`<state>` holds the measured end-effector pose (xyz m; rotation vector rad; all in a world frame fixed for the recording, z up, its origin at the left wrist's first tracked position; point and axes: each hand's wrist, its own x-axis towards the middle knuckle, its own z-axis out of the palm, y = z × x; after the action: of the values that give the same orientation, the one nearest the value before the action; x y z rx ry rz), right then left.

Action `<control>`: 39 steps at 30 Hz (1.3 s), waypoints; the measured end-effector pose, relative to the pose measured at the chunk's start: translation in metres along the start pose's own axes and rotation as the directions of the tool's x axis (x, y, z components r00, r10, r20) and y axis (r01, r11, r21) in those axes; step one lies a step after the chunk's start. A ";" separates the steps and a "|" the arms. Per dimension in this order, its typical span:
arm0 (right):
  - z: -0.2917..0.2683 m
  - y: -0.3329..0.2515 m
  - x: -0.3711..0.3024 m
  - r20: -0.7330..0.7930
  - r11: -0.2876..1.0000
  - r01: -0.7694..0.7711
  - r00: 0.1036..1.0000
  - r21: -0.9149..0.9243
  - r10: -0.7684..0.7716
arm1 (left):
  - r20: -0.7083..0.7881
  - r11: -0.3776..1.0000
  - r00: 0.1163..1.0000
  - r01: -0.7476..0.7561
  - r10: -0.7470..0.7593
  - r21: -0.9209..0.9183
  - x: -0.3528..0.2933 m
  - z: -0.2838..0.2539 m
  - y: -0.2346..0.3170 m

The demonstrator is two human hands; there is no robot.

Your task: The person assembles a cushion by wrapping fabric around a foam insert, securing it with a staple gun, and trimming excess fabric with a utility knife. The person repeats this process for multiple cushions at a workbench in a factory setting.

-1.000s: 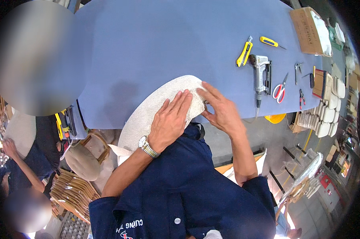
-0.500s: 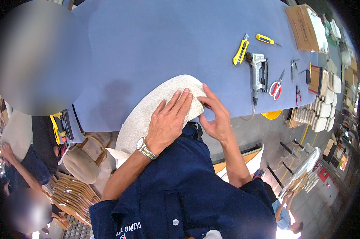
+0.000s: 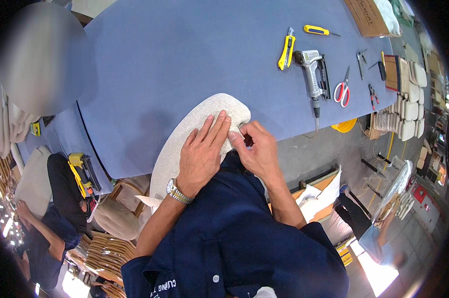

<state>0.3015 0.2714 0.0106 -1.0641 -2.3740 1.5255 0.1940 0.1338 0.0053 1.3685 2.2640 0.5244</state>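
Head view: the left hand [image 3: 199, 160] lies flat on a pale rounded upholstered panel [image 3: 171, 151], fingers straight and nearly together, gripping nothing. The right hand [image 3: 259, 151] pinches the panel's right edge between thumb and curled fingers. The panel rests across the blue table's [image 3: 150, 59] near edge, against the person's shirt [image 3: 234, 218]. A staple gun [image 3: 312, 74] and red-handled scissors [image 3: 342, 93] lie to the right.
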 end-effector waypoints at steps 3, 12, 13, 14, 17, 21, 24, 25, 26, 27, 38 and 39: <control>0.003 0.004 0.000 0.024 0.998 -0.020 1.000 0.056 0.019 | -0.010 1.000 1.000 0.007 -0.007 0.002 0.001 0.001 0.000; 0.018 0.021 -0.012 -0.019 0.919 -0.132 0.989 0.371 0.150 | 0.007 0.998 1.000 0.021 -0.020 -0.052 0.002 -0.002 0.000; 0.021 0.025 -0.013 -0.011 0.911 -0.156 0.985 0.383 0.173 | 0.007 0.998 1.000 0.021 -0.021 -0.059 0.002 -0.002 0.000; 0.024 0.029 -0.014 -0.003 0.894 -0.160 0.984 0.417 0.178 | 0.003 0.995 0.999 0.040 -0.040 -0.086 0.002 -0.003 0.000; 0.032 0.040 -0.016 0.014 0.853 -0.166 0.983 0.494 0.183 | -0.005 0.989 0.998 0.060 -0.061 -0.133 0.003 -0.003 0.000; 0.038 0.050 -0.015 0.034 0.818 -0.161 0.985 0.552 0.171 | -0.004 0.994 0.999 0.033 -0.034 -0.109 0.002 -0.002 -0.003; 0.044 0.057 -0.016 0.022 0.783 -0.114 0.992 0.612 0.127 | -0.019 0.995 1.000 0.008 -0.009 -0.102 0.005 -0.007 0.001; 0.046 0.060 -0.015 0.016 0.770 -0.092 0.994 0.631 0.106 | -0.027 0.995 1.000 -0.003 0.001 -0.100 0.005 -0.009 0.002; 0.047 0.062 -0.015 0.037 0.748 -0.117 0.992 0.654 0.123 | -0.032 0.996 0.999 -0.013 0.011 -0.085 0.005 -0.008 0.001; 0.048 0.063 -0.014 0.058 0.725 -0.141 0.989 0.675 0.138 | -0.037 0.997 0.999 -0.023 0.021 -0.070 0.005 -0.007 0.000; 0.065 0.088 -0.007 0.105 0.474 -0.111 0.994 0.873 0.039 | -0.025 0.994 0.995 -0.097 0.096 -0.045 0.005 -0.009 -0.001; 0.063 0.083 -0.006 0.097 0.467 -0.107 0.994 0.878 0.045 | 0.003 0.989 0.994 -0.112 0.113 -0.099 0.006 -0.013 -0.002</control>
<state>0.3178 0.2401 -0.0876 -0.8121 -1.1223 2.3885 0.1825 0.1372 0.0141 1.4521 2.1332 0.6577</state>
